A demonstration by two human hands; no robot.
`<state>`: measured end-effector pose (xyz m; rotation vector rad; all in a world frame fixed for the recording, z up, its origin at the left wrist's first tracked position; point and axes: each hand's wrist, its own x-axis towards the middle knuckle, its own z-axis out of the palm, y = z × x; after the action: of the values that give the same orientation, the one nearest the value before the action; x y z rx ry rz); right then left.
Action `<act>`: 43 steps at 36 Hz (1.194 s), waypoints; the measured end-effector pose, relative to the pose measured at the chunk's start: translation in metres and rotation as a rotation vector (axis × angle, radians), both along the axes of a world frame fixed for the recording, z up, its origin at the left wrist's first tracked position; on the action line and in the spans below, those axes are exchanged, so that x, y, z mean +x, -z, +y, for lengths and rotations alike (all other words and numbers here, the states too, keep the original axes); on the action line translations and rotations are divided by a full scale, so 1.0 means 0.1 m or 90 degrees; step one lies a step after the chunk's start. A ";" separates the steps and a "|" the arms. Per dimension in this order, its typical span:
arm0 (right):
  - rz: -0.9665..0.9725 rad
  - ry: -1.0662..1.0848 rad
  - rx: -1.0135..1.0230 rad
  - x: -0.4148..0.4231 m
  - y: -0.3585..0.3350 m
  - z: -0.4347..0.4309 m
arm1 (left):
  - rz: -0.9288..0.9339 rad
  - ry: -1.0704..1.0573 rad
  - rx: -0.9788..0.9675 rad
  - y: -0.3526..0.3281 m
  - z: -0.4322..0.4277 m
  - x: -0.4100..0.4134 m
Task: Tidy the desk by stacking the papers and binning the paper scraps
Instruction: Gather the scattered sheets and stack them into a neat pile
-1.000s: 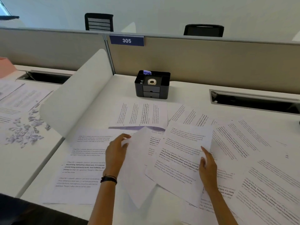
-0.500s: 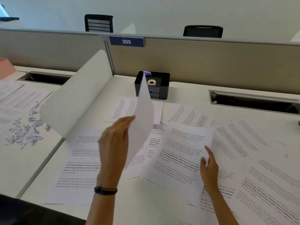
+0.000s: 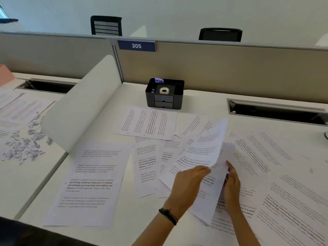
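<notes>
Paper sheet point(image 3: 207, 144) — blurred — seemingly pinched by left hand point(image 3: 188, 185)

The lifted sheet point(image 3: 207, 146) just above the left grip point(image 3: 188, 185) is smeared with blur. Its print cannot be read, and it covers that grip's fingertips. The right grip point(image 3: 232, 187) shows edge-on with its thumb behind the sheet's near edge, so whether it pinches the paper or only touches it cannot be told. The printed papers point(image 3: 292, 201) to the right of the right grip are cut off by the right and bottom edges. Far left of the left grip, the paper scraps point(image 3: 23, 146) are a hazy heap — single pieces too small to tell apart.
</notes>
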<state>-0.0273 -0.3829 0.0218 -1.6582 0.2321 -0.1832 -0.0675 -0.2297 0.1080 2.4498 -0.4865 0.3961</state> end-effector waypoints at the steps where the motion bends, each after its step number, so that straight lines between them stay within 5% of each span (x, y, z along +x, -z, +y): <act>1: 0.004 -0.001 0.023 0.02 0.02 -0.02 | 0.013 0.009 0.000 0.07 -0.02 0.00; 19: 0.070 0.003 0.009 0.13 0.02 -0.07 | 0.279 0.046 -0.024 0.62 0.00 0.20; 33: 0.075 -0.016 -0.063 0.14 0.10 -0.05 | 0.197 -0.226 -0.038 0.97 0.84 0.98; 43: 0.128 -0.147 -0.137 0.30 0.13 -0.09 | 0.264 -0.214 0.020 1.02 1.11 1.60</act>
<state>0.0025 -0.3923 0.0086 -1.9040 0.1744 0.1391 0.0928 -0.1190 0.0061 2.5519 0.0961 0.0049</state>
